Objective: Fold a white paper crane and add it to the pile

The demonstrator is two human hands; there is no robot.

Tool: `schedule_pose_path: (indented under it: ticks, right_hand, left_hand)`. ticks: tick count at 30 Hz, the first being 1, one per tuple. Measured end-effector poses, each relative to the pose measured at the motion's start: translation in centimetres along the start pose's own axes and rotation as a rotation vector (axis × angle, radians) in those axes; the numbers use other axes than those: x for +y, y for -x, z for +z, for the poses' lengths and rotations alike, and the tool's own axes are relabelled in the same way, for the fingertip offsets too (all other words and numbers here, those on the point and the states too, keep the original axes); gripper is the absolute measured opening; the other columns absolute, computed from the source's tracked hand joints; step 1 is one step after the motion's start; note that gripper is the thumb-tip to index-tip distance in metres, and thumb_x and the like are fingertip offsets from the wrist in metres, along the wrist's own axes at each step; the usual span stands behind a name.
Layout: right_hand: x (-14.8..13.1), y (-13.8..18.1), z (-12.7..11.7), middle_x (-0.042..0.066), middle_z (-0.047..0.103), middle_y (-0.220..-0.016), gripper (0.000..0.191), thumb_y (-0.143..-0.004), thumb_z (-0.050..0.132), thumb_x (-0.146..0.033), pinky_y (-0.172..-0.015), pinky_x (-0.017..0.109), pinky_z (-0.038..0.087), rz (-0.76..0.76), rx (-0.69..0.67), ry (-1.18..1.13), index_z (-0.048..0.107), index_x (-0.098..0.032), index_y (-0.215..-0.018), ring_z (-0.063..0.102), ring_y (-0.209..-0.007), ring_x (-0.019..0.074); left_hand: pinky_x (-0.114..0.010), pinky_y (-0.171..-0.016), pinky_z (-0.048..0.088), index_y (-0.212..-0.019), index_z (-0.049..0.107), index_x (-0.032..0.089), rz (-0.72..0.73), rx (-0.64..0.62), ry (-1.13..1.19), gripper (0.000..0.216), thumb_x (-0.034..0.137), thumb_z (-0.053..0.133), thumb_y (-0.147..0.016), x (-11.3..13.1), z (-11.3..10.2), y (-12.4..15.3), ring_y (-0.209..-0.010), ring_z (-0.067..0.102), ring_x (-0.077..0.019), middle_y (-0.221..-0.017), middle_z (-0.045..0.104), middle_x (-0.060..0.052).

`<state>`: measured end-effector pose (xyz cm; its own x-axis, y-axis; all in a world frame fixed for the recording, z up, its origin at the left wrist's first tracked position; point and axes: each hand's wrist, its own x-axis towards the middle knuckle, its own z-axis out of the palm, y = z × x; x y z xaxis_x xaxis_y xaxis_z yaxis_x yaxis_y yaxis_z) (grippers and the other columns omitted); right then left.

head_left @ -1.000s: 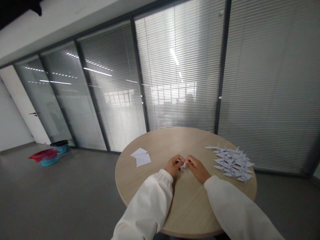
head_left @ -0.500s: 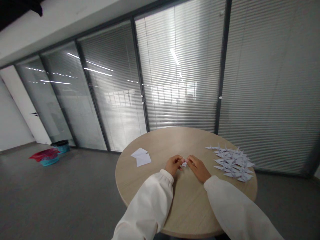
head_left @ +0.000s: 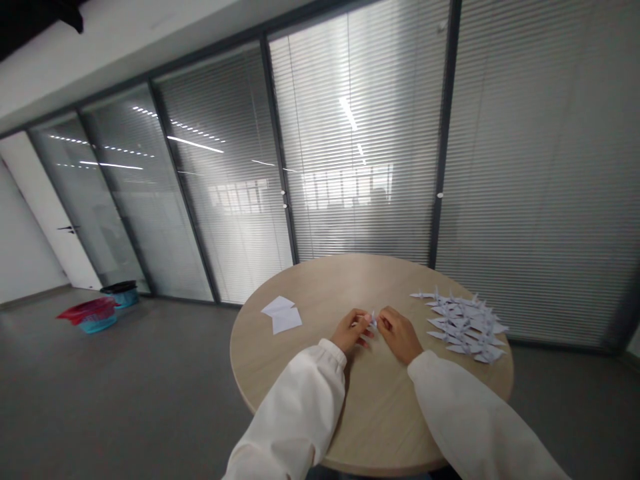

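Note:
Over the middle of a round wooden table [head_left: 380, 413], a small piece of folded white paper [head_left: 373, 320] is pinched between my two hands. My left hand [head_left: 353, 330] holds its left side with thumb and fingertips. On the other side, my right hand [head_left: 397, 331] has its fingers closed on the paper's right edge. Much of the paper is covered by my fingers, so its full shape does not show. To the right lies a cluster of folded white paper cranes [head_left: 467, 327], set close together in rows.
Flat white paper sheets [head_left: 286, 320] lie on the table's left part. On the floor at far left stand a bin with a red liner [head_left: 93, 313] and a bin with a black liner [head_left: 121, 293]. Glass partitions with blinds [head_left: 360, 167] rise behind the table.
The folded paper has turned in my fingers and now shows a narrow upright point. Both hands have shifted slightly to the right; the cranes and flat sheets stay put.

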<state>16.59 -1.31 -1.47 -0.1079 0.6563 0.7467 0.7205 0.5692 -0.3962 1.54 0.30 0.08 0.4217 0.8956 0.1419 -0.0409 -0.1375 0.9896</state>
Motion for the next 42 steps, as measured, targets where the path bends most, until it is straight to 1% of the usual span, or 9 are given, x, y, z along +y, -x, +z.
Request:
schedule_pose_path:
  ticks: [4,10,16,18,23,26,31,35,42]
  right_hand:
    - [-0.1,0.2,0.1,-0.001,0.045,-0.063,0.02,-0.083,0.04,-0.026,-0.056,0.022,0.032,0.004,0.012,0.021,0.045,-0.02,-0.064,0.043,-0.058,0.0119]
    - [-0.5,0.1,-0.3,0.002,0.053,-0.071,0.027,-0.088,0.032,-0.032,-0.061,0.024,0.036,0.036,-0.026,-0.087,0.051,-0.02,-0.074,0.049,-0.067,0.0148]
    - [0.3,-0.1,0.1,0.003,0.055,-0.082,0.021,-0.085,0.036,-0.036,-0.067,0.027,0.041,0.219,0.112,-0.196,0.049,-0.02,-0.09,0.052,-0.073,0.016]
    - [0.5,-0.1,0.3,0.004,0.056,-0.086,0.024,-0.082,0.04,-0.037,-0.069,0.028,0.042,0.247,0.094,-0.235,0.047,-0.02,-0.097,0.053,-0.074,0.0161]
    - [0.3,0.0,0.4,-0.001,0.056,-0.068,0.021,-0.081,0.04,-0.038,-0.061,0.024,0.041,0.263,-0.097,-0.351,0.051,-0.02,-0.076,0.052,-0.064,0.0141]
    - [0.2,0.1,0.3,-0.003,0.053,-0.061,0.023,-0.08,0.041,-0.039,-0.053,0.022,0.041,0.322,-0.158,-0.472,0.05,-0.019,-0.073,0.051,-0.057,0.0123]
    - [0.3,0.0,0.4,-0.002,0.054,-0.062,0.024,-0.079,0.043,-0.041,-0.053,0.022,0.042,0.357,-0.186,-0.574,0.051,-0.018,-0.074,0.052,-0.056,0.012]
    - [0.4,-0.1,0.6,-0.001,0.055,-0.062,0.024,-0.078,0.044,-0.041,-0.052,0.022,0.042,0.37,-0.17,-0.611,0.051,-0.018,-0.075,0.052,-0.057,0.0124]
    - [0.4,0.0,0.6,-0.002,0.055,-0.06,0.026,-0.079,0.044,-0.041,-0.049,0.021,0.04,0.363,-0.206,-0.641,0.052,-0.017,-0.075,0.05,-0.051,0.0104]
  left_hand:
    - [-0.024,-0.047,0.047,-0.09,0.051,0.015,-0.055,-0.036,0.102,0.044,0.048,0.061,-0.063,0.0,-0.1,-0.1,-0.065,0.06,-0.0161,-0.082,0.057,-0.007]
    - [-0.024,-0.051,0.047,-0.084,0.053,0.013,0.009,0.039,0.141,0.042,0.037,0.072,-0.054,-0.8,-0.7,-0.7,-0.063,0.06,-0.0151,-0.072,0.059,-0.004]
    - [-0.024,-0.052,0.045,-0.083,0.059,0.011,0.063,0.038,0.073,0.041,0.038,0.071,-0.055,-1.1,-0.9,-0.9,-0.061,0.057,-0.0135,-0.067,0.06,-0.003]
    - [-0.023,-0.051,0.044,-0.084,0.06,0.01,0.085,0.032,0.041,0.041,0.039,0.07,-0.055,-1.1,-1.0,-0.9,-0.059,0.056,-0.0125,-0.065,0.06,-0.004]
    - [-0.022,-0.05,0.043,-0.089,0.061,0.012,0.136,0.09,0.005,0.044,0.038,0.07,-0.055,-1.1,-1.3,-1.1,-0.058,0.055,-0.0119,-0.066,0.061,-0.003]
    - [-0.021,-0.048,0.041,-0.087,0.059,0.012,0.137,0.109,0.002,0.042,0.037,0.07,-0.055,-1.1,-1.3,-1.1,-0.056,0.054,-0.0111,-0.062,0.059,-0.002]
    - [-0.019,-0.042,0.038,-0.07,0.054,0.013,0.07,0.135,-0.069,0.033,0.043,0.064,-0.06,-1.1,-1.1,-1.0,-0.048,0.05,-0.0093,-0.054,0.054,0.001]
    - [-0.016,-0.036,0.032,-0.07,0.05,0.015,0.066,0.133,-0.135,0.035,0.049,0.058,-0.063,-1.1,-0.8,-0.8,-0.045,0.048,-0.0079,-0.054,0.051,0.003]
    - [-0.019,-0.035,0.029,-0.062,0.047,0.016,0.073,0.026,-0.194,0.042,0.058,0.048,-0.068,-0.9,-0.7,-0.5,-0.038,0.041,-0.007,-0.048,0.046,0.004]
